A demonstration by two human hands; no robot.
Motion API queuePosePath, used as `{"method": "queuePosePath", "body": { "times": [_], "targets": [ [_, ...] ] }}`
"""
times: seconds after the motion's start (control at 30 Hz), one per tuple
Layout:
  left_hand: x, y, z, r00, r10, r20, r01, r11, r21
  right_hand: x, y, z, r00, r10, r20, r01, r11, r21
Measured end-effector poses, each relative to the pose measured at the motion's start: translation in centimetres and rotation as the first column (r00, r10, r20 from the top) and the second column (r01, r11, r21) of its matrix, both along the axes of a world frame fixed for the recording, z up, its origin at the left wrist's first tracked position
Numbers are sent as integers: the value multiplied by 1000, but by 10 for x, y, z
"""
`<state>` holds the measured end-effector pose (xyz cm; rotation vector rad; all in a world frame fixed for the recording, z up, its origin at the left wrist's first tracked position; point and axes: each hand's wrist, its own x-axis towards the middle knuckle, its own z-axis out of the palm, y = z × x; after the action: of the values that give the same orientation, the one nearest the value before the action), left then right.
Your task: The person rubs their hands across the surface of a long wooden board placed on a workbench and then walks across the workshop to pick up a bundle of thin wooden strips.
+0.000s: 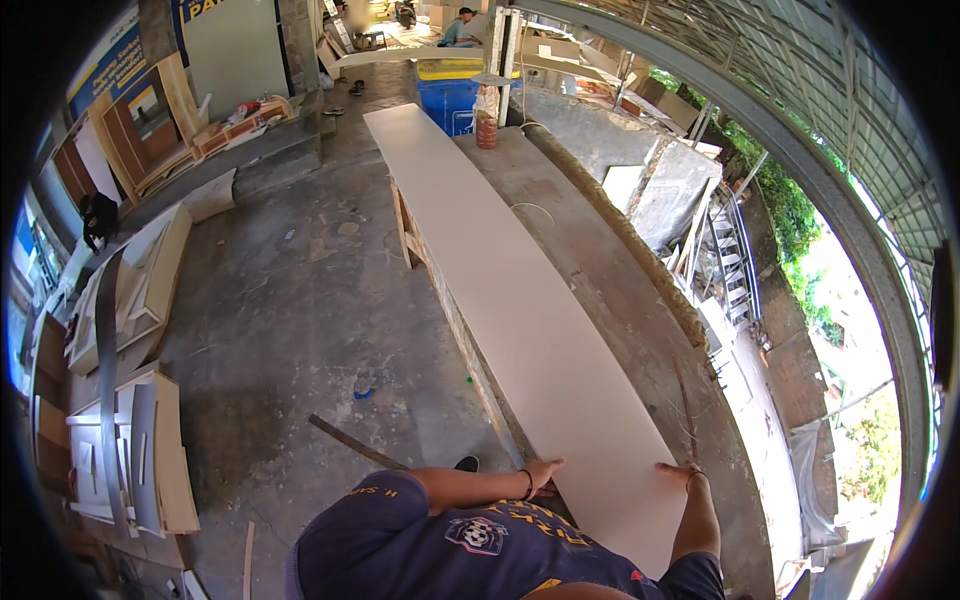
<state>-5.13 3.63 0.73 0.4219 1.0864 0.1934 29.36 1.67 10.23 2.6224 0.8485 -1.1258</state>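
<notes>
A long, narrow white board (pixel 520 300) stretches from my body away toward the far end, lying on a low wooden stand (pixel 412 240) whose frame shows under its left side. My left hand (pixel 543 474) is closed on the board's left edge near my chest, its thumb side on the edge and its fingers partly hidden below. Across from it, my right hand (pixel 682 474) grips the right edge, with the thumb on top and the other fingers out of sight underneath. The near end of the board disappears against my shirt.
A blue bin (pixel 445 108) and a reddish jar (pixel 486 133) stand beyond the board's far end. Pale panels and cabinet parts (pixel 150 460) lie at the left. One person in dark clothes (pixel 98 218) is at the far left, another (pixel 460 30) at the back. A wooden strip (pixel 350 440) lies nearby.
</notes>
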Motion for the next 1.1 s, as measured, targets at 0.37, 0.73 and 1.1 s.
{"method": "queuePosePath", "body": {
  "times": [0.37, 0.73, 1.1],
  "targets": [
    [-2, 0, 0, 1000, 17, -19, -17, 1000, 2, -14, 3, 16, 1000, -15, -21, 15, 1000, -5],
    [1, 0, 4, 1000, 7, -17, -7, 1000, 20, 26, -1, -29, 1000, -1, 4, 1, 1000, -28],
    [1, -1, 7, 1000, 10, 1, -11, 1000, 27, 9, -1, -10, 1000, -6, 9, 6, 1000, -11]
  ]
}}
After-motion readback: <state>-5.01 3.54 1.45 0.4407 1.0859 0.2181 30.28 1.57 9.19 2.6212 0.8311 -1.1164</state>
